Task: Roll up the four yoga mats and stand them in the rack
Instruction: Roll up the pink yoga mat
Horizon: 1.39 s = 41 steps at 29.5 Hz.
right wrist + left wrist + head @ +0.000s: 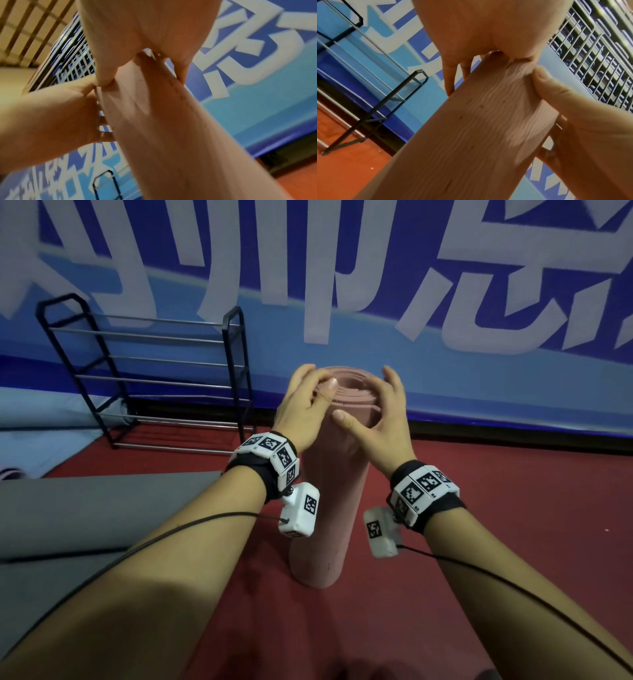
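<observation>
Both hands (342, 409) cup the upright pink mat's (329, 501) top (fingers curled round it).

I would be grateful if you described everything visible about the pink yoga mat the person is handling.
The pink yoga mat is rolled into a tight cylinder and stands on end, leaning slightly, on the red floor. Its top end shows spiral layers; its foam-like surface has a faint wavy grain and small dark specks. The left hand and right hand cup its top from either side, thumbs on the near face. It stands right of the black rack, not in it.
</observation>
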Motion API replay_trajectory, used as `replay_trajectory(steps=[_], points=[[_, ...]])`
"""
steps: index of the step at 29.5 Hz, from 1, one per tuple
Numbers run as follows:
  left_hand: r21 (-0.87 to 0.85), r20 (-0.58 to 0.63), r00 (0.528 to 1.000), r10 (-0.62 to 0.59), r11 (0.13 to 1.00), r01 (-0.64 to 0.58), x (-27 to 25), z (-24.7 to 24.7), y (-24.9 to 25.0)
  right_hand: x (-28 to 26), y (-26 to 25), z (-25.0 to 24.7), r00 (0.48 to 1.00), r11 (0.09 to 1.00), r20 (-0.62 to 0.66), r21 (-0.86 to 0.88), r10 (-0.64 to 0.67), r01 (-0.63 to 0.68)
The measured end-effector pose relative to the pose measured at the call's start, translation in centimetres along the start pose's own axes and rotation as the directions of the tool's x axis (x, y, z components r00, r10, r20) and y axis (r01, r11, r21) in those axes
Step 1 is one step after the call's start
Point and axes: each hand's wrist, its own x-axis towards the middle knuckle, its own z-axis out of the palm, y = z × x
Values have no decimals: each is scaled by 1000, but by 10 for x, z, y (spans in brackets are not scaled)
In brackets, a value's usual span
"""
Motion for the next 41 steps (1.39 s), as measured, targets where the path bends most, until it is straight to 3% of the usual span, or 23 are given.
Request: replay_trajectory(steps=[4,7,10,12,15,19,25,28,31,33,35,39,41], points=[[-60,-174,985,14,998,-25,-16,-3,-10,-21,7,6,979,991,-167,74,120,-109],[-86,-134,987,-92,993,80,-41,1,-24,-45,22,13,964,966,-159,176,215,-187],[43,-88,978,-187,981,191,-81,11,-45,-92,42,22,940,956,-178,81,291,-280],[101,25,969,-246,965,242,-114,21,-65,-126,56,29,921,937,-178,20,346,-348],[111,181,923,-340,939,324,-167,38,-96,-174,73,38,909,910,-73,-38,411,-414],[142,283,864,-416,909,391,-235,64,-137,-242,97,57,861,874,155,-132,485,-468],[220,390,760,-520,854,471,-338,84,-180,-349,117,80,658,826,500,-294,562,-482],[259,426,713,-557,830,494,-382,86,-194,-394,118,84,541,806,604,-359,585,-470],[289,443,674,-591,806,517,-414,88,-201,-425,120,87,377,793,710,-440,594,-422],[299,443,661,-606,795,529,-421,89,-202,-430,120,86,325,792,732,-478,598,-381],[319,442,677,-588,809,495,-415,88,-198,-423,118,87,387,796,698,-496,603,-345],[409,433,737,-519,842,352,-376,71,-164,-382,94,82,609,766,523,-597,597,-238],[485,435,761,-481,838,252,-354,55,-133,-356,69,73,684,759,458,-613,569,-221]])
